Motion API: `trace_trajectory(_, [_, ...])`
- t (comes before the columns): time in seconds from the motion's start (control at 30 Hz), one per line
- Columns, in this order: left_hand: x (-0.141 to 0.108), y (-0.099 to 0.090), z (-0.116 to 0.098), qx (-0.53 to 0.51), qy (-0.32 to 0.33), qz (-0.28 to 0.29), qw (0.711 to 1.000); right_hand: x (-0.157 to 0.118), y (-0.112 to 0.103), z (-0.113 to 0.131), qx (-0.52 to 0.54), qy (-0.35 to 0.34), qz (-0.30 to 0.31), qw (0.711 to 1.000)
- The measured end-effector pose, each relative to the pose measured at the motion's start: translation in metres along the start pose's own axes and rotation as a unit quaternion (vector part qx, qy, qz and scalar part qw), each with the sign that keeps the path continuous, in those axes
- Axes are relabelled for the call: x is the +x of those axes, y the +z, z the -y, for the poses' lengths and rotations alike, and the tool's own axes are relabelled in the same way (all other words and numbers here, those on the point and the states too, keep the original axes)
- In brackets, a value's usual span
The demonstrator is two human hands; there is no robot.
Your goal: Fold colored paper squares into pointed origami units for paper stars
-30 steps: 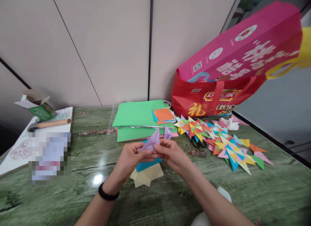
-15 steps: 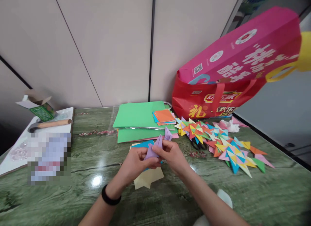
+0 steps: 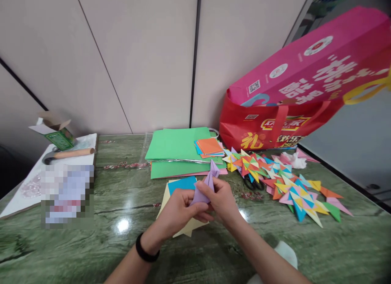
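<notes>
Gripping: left hand (image 3: 179, 208), right hand (image 3: 223, 199), both pinching pointed lilac folded paper (image 3: 199, 197), frame centre
Pinch: probably keeps it flat

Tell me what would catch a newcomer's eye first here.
Most likely the big pink bag, slanting up out of the red bag at the back right of the table. Next comes the pile of many-coloured folded paper stars in front of it. In the centre, the left hand and right hand hold a piece of purple folded paper.
</notes>
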State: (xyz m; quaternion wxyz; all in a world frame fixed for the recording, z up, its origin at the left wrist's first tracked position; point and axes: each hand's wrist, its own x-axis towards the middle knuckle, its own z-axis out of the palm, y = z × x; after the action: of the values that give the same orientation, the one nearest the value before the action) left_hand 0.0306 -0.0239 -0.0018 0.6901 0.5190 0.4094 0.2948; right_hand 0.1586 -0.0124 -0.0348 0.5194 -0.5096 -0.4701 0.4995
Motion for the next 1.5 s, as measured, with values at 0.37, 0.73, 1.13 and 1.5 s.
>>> trace_trajectory(0.37, [-0.007, -0.004, -0.006, -0.086, 0.009, 0.126, 0.988, 0.004, -0.007, 0.004, 0.049, 0.044, 0.016, 0.998])
trace_trajectory(0.73, [0.0, -0.001, 0.0, 0.016, -0.024, -0.005, 1.0, -0.002, 0.001, 0.005, -0.064, -0.02, 0.026, 0.997])
trace_trajectory(1.13, [0.003, -0.016, -0.002, -0.044, 0.042, -0.143, 0.988, 0.005, 0.002, 0.007, 0.088, -0.005, 0.044, 0.995])
trace_trajectory(1.5, [0.003, -0.022, -0.006, -0.031, 0.092, -0.201, 0.975, 0.005, 0.001, 0.008, 0.041, -0.011, 0.067, 0.997])
